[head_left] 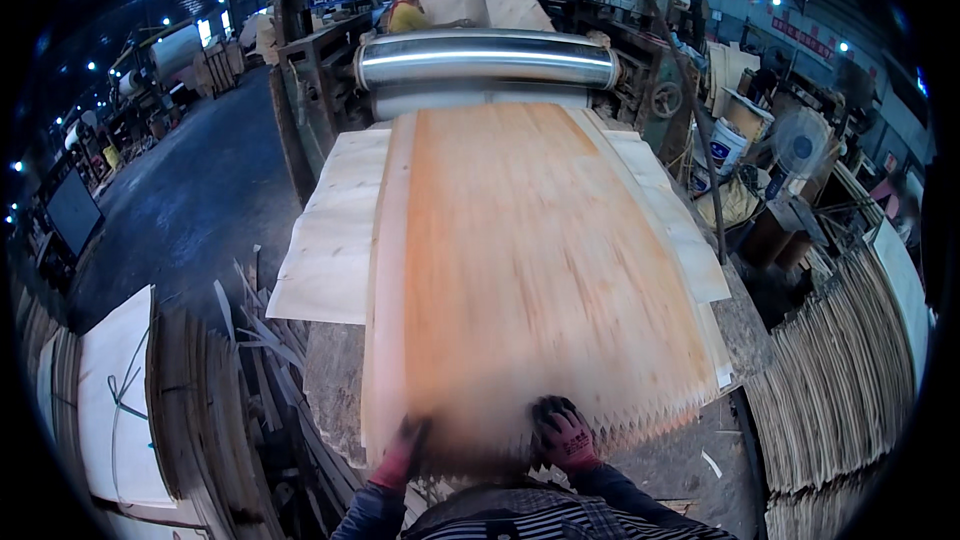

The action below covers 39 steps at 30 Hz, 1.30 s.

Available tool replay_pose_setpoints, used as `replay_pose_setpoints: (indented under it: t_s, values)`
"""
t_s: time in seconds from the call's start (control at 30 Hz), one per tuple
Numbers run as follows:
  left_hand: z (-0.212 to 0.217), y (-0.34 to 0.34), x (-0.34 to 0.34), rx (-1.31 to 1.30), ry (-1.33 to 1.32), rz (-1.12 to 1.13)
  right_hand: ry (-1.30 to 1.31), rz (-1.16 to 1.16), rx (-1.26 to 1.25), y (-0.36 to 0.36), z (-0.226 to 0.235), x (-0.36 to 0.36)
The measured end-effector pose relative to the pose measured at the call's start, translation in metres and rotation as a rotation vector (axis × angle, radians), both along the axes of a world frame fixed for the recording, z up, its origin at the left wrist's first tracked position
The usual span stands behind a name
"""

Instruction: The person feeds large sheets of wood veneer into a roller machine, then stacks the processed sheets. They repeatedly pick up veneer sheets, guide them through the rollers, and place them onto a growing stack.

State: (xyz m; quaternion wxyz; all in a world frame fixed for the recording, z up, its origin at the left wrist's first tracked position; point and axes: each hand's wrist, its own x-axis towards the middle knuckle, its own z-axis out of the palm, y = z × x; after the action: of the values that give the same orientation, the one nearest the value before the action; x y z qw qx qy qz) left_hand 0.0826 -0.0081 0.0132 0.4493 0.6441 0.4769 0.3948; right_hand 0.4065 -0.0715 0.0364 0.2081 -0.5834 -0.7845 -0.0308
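A long wood veneer sheet, orange-brown with darker streaks, stretches from my body to the rollers. Its near edge is jagged and blurs between my hands. Dark-fingered red gloves cover both hands. My right hand grips the near edge, its curled fingers on the upper face. At the sheet's near left part is my left hand, its fingers smeared by motion. Paler veneer sheets lie underneath and stick out at both sides. Beyond the sheet's far end sits a shiny metal roller.
Stacked veneer stands at the right, with another bundle at the left beside loose wood strips. A machine frame flanks the roller. Farther right are a handwheel, a white bucket and a fan.
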Motion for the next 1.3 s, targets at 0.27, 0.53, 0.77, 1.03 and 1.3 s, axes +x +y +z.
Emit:
replay_pose_setpoints:
  t_s: [0.27,0.53,0.77,1.03,1.3]
  values:
    - [0.012,-0.004,0.006,-0.064,0.122,0.047,0.036,-0.017,0.076,-0.003,0.019,-0.009]
    - [0.027,-0.004,0.02,-0.136,-0.138,0.159,0.025,-0.028,0.023,-0.004,0.025,-0.007]
    - [0.029,0.006,-0.004,-0.303,-0.288,0.135,0.022,0.115,-0.109,0.0,0.044,0.004]
    - [0.114,-0.04,0.147,0.485,0.644,0.438,0.283,0.422,0.047,-0.032,0.079,0.117]
    - [0.035,-0.031,0.326,0.492,1.199,0.072,0.469,0.532,0.286,-0.06,0.274,0.256]
